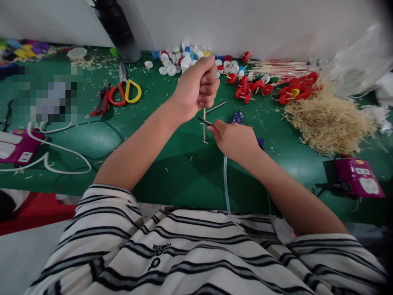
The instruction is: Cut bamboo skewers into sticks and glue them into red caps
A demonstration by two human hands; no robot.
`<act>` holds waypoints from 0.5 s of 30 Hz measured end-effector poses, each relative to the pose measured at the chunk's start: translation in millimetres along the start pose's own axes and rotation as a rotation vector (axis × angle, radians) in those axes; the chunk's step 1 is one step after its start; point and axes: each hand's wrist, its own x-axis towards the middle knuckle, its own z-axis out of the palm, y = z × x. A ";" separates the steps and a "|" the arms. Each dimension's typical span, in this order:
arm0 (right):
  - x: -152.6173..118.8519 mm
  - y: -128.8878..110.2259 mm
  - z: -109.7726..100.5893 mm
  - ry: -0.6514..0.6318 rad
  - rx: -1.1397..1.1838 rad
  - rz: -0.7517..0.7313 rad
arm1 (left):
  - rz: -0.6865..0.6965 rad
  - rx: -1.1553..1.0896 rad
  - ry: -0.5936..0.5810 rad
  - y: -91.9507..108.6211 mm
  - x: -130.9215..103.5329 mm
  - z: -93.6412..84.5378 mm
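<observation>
My left hand (198, 88) is raised over the green table and closed in a fist around a thin wooden stick (204, 130). The stick's lower end points down at the table top. Close to it, my right hand (235, 137) grips a small knife whose dark blade (205, 121) points left, near the stick; whether they touch I cannot tell. Most of the knife's handle is hidden in my fingers. Behind my right hand shows part of a blue tool (237, 117), apparently a glue gun, and a long translucent strip (226, 184) runs toward my body. Another stick (215, 107) lies just beyond.
White and coloured bottle caps (172, 63) are heaped by the wall. Red caps with sticks (245, 88), loose sticks (276, 67) and a shavings pile (331, 119) lie right. Scissors (125, 88), pliers (101, 100), a black bottle (118, 30) and a white cable (66, 172) are left.
</observation>
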 end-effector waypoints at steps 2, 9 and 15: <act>-0.8 -2.7 5.2 0.014 -0.024 0.002 | 0.005 0.008 -0.005 -0.3 -0.5 3.1; -8.7 -0.8 8.6 -0.069 -0.083 0.005 | -0.086 -0.123 0.066 1.7 2.8 -1.1; -10.4 0.8 8.5 -0.102 -0.099 -0.005 | -0.079 -0.135 0.050 0.9 5.0 -6.8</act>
